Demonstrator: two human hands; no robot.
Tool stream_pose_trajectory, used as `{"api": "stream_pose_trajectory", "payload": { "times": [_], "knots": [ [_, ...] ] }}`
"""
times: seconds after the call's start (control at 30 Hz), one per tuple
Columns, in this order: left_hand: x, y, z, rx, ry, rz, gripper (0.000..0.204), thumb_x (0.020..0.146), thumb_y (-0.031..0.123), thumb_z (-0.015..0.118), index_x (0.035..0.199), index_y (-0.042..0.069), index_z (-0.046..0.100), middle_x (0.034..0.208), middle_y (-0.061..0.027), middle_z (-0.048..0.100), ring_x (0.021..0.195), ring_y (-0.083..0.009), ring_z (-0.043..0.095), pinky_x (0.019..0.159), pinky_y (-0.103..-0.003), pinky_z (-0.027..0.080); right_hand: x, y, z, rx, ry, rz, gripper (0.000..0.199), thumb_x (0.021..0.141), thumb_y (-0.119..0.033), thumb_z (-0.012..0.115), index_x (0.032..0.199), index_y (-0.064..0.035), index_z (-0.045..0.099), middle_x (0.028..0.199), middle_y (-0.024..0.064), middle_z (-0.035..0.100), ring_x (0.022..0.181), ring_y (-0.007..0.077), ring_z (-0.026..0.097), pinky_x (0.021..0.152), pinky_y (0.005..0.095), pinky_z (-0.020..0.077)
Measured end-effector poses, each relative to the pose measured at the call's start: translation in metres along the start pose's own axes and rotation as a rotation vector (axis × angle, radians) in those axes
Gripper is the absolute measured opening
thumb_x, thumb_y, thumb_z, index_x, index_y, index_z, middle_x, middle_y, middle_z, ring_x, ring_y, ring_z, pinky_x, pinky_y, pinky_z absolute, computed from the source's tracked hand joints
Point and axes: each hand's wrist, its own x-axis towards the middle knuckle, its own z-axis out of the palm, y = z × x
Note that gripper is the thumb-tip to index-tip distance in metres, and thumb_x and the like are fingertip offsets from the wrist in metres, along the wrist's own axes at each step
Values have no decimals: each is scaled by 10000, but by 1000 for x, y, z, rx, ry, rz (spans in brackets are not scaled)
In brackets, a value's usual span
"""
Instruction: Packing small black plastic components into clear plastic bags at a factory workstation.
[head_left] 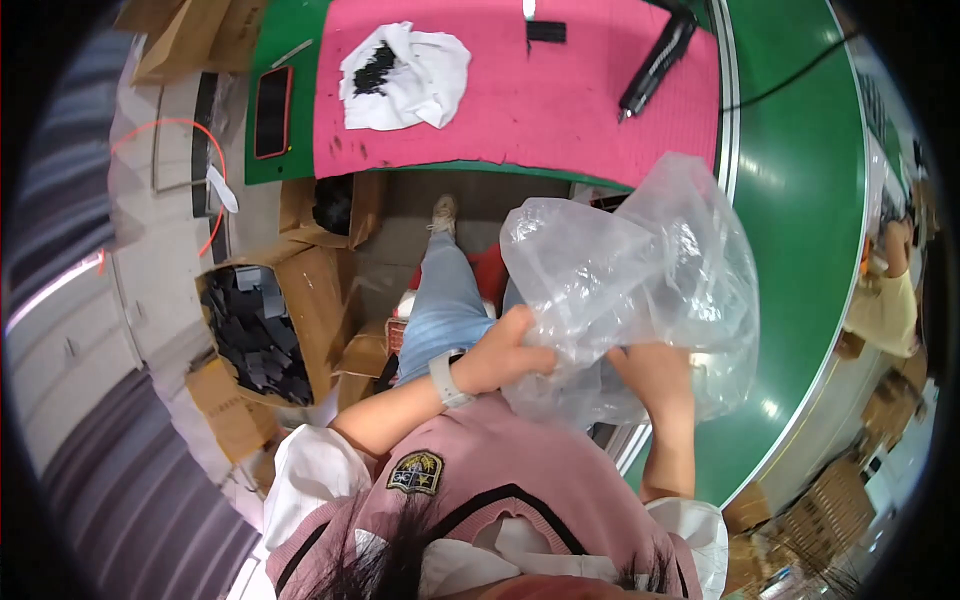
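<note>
A large clear plastic bag (640, 270) puffs up over my lap and the right part of the table's front edge. My left hand (500, 350), with a pale watch strap at the wrist, pinches the bag's near left side between thumb and fingers. My right hand (652, 378) grips the bag's near side a little to the right, its fingertips partly hidden by the crumpled film. Nothing solid can be made out through the plastic.
On the pink mat (560, 110) lie a white cloth (425, 80) with small black pieces, a black block (546, 31) and a black electric screwdriver (660, 62). A phone (272, 112) lies left. Cartons (320, 310) of black pieces stand below; a co-worker's sleeve (885, 310) shows far right.
</note>
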Motion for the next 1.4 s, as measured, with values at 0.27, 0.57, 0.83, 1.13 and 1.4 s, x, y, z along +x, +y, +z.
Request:
{"api": "stream_pose_trajectory", "payload": {
  "times": [0.27,0.57,0.83,1.13,1.4],
  "knots": [
    [-7,56,-15,127,73,482,640,615,87,679,1204,-2,443,1079,-69,551,1008,-160,509,864,-293,403,27,-43,-101,-223,522,-287,351,690,-247,657,973,-50,590,933,161,600,846,341,577,704,421,464],
    [128,93,-126,345,542,706,504,687,251,679,1075,-25,516,984,-216,602,874,-310,616,774,-355,473,140,-132,-145,-508,192,-354,258,748,-229,644,901,-24,606,719,165,626,642,315,608,590,376,480],
    [137,80,-140,21,181,832,335,788,196,598,1064,23,521,1019,-176,582,978,-279,558,829,-336,439,227,-295,-104,320,136,-873,281,735,-46,608,1004,20,557,844,186,584,687,295,604,626,369,481],
    [81,120,-232,660,1213,697,429,673,240,711,988,26,513,840,-133,559,727,-314,579,635,-399,466,349,-269,-95,-113,337,-353,715,662,-175,693,1278,-102,337,1158,239,443,927,409,558,752,445,484],
    [98,138,-268,874,1305,247,516,662,154,713,1090,47,444,768,-109,602,697,-308,598,558,-419,457,374,-258,-81,-93,338,-483,487,663,-60,606,1139,-79,507,1066,178,532,928,379,559,764,442,477]
  ]
}}
